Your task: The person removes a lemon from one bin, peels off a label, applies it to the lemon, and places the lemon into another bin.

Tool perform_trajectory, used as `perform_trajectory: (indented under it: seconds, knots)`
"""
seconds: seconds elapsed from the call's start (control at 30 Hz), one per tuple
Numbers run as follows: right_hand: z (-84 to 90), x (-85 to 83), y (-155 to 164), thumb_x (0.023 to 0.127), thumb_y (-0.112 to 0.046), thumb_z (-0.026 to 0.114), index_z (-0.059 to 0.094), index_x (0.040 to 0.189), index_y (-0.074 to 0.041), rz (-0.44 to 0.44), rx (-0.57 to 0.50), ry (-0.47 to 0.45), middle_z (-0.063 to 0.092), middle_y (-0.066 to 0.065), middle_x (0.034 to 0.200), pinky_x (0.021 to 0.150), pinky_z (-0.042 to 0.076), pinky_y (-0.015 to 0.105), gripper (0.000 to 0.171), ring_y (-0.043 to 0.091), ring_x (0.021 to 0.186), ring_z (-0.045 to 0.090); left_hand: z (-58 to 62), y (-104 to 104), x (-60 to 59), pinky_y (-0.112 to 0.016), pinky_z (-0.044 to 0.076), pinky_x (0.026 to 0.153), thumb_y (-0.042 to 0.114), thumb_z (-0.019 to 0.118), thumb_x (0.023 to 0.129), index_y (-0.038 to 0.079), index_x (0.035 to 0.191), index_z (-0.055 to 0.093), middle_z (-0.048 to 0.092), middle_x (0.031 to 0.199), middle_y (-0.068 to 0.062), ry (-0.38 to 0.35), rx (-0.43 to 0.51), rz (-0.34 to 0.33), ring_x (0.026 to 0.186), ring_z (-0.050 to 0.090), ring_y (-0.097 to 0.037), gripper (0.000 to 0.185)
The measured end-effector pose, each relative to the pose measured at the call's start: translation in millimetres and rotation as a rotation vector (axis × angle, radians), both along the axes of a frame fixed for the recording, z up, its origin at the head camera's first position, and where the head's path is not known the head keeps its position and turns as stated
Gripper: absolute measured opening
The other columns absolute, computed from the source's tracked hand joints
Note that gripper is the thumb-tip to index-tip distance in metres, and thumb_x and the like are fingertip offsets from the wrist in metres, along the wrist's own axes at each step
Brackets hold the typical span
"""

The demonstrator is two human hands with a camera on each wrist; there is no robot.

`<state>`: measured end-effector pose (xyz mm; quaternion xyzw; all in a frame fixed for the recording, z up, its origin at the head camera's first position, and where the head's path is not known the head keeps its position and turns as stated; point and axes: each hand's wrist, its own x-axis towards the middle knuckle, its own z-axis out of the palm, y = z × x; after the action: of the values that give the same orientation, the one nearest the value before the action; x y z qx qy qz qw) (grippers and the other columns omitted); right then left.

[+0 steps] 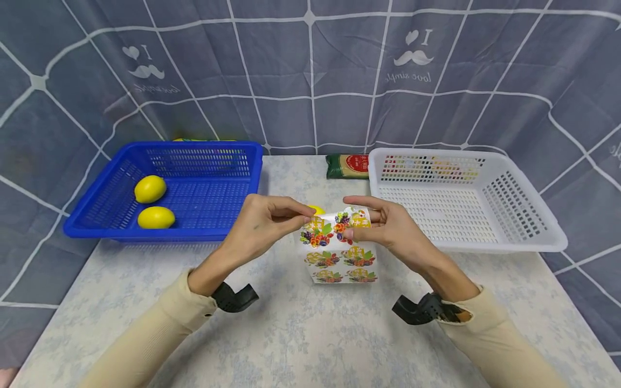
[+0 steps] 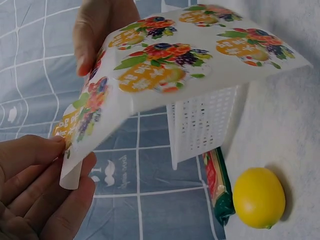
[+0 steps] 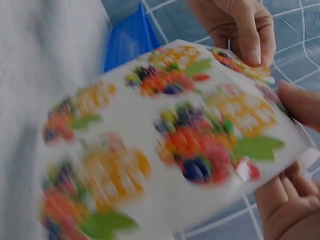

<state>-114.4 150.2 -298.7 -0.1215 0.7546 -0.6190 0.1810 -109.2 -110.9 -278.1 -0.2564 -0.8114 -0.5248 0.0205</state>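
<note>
Nearest the head camera, two cream sleeves point(image 1: 160, 328) lead up to the hands over the pale tabletop point(image 1: 291, 334). The left hand point(image 1: 264, 223) pinches one top corner of the fruit-printed plastic bag point(image 1: 339, 248) between thumb and fingertips; the right hand point(image 1: 383, 223) pinches the other top edge, so the bag hangs between them, its bottom at or just above the table. It looks thin, light, floppy and probably slick, so the mouth edges seem the best hold. A lemon point(image 2: 259, 198) lies just behind the bag, two more point(image 1: 150, 189) in the blue basket point(image 1: 121, 229). The white basket point(image 1: 533, 245) and a green packet point(image 1: 346, 166) sit well apart
</note>
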Motion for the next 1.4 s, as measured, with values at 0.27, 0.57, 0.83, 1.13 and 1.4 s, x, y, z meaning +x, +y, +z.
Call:
perform_trajectory:
  seconds: [0.27, 0.57, 0.83, 1.13, 1.4]
  knots:
    - [-6.9, -0.4, -4, 0.096, -0.022, 0.065, 0.068, 0.104, 0.005, -0.047, -0.178, -0.173, 0.065, -0.002, 0.075, 0.068, 0.054, 0.025, 0.028, 0.007, 0.061, 0.056, 0.9, 0, 1.3, -0.030, 0.057, 0.081, 0.008, 0.073, 0.089, 0.009, 0.095, 0.078, 0.074, 0.101, 0.001, 0.035, -0.020, 0.056, 0.091, 0.071, -0.011, 0.008]
    - [-24.0, 3.7, -3, 0.102, -0.018, 0.056, 0.059, 0.107, 0.003, 0.003, -0.366, -0.407, 0.063, 0.015, 0.113, 0.057, 0.049, 0.013, 0.022, 0.003, 0.064, 0.060, 17.7, -6, 8.6, -0.029, 0.056, 0.084, 0.012, 0.072, 0.091, 0.009, 0.097, 0.078, 0.074, 0.097, 0.002, 0.002, 0.024, 0.086, 0.093, 0.070, -0.011, 0.009]
    - [-79.8, 21.4, -22, 0.100, -0.016, 0.058, 0.050, 0.129, 0.009, 0.171, -0.261, -0.466, 0.073, 0.015, 0.094, 0.063, 0.060, 0.034, 0.039, 0.017, 0.070, 0.070, 17.4, -6, 5.1, -0.028, 0.056, 0.074, 0.009, 0.071, 0.091, 0.005, 0.098, 0.077, 0.075, 0.094, -0.004, -0.050, 0.039, 0.064, 0.086, 0.072, -0.024, 0.010]
    - [-110.5, 29.1, -37, 0.085, -0.026, 0.077, 0.071, 0.100, -0.012, -0.016, 0.454, 0.142, 0.054, -0.006, 0.063, 0.049, 0.043, 0.027, 0.021, 0.009, 0.052, 0.049, 15.6, -6, 4.5, -0.028, 0.056, 0.072, 0.010, 0.073, 0.090, 0.006, 0.097, 0.078, 0.075, 0.094, -0.002, -0.065, 0.034, 0.071, 0.082, 0.072, -0.014, 0.010]
    - [-89.8, 0.3, -49, 0.083, -0.026, 0.080, 0.061, 0.126, -0.003, -0.068, 0.622, 0.416, 0.061, 0.010, 0.117, 0.080, 0.052, 0.040, 0.052, 0.023, 0.097, 0.061, 14.7, -8, 1.7, -0.028, 0.056, 0.072, 0.009, 0.073, 0.089, 0.006, 0.097, 0.078, 0.075, 0.094, -0.003, -0.064, 0.014, 0.084, 0.082, 0.072, -0.018, 0.010]
